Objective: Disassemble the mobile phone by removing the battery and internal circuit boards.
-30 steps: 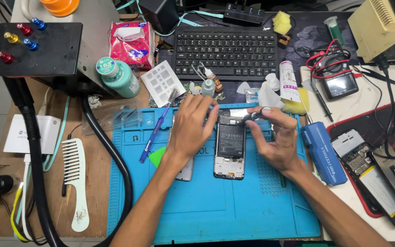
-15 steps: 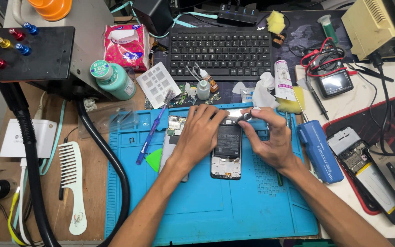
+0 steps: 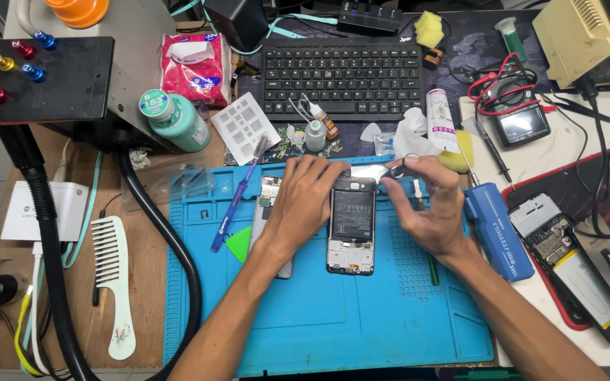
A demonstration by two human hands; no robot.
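Observation:
An opened phone (image 3: 351, 233) lies back-up on the blue work mat (image 3: 333, 317), its dark battery showing. My left hand (image 3: 305, 204) rests on the phone's left edge, fingers curled over its top left corner and steadying it. Under that hand lies a second silver phone part (image 3: 265, 197). My right hand (image 3: 428, 212) is at the phone's top right corner. Its thumb and fingers are pinched on a small dark tool (image 3: 394, 171), whose tip touches the phone's top edge.
A purple brush (image 3: 238, 197) and a green pick (image 3: 238, 245) lie left of the phone, and a blue tool case (image 3: 499, 229) lies to its right. Behind are a keyboard (image 3: 344, 74), small bottles (image 3: 315, 134) and a teal bottle (image 3: 178, 121). A black hose (image 3: 178, 247), a comb (image 3: 114, 282) and another stripped phone (image 3: 566, 261) flank the mat.
My left hand slid right onto the phone's upper left edge. My right hand moved up to the top right corner and pinched in there. The phone stayed put.

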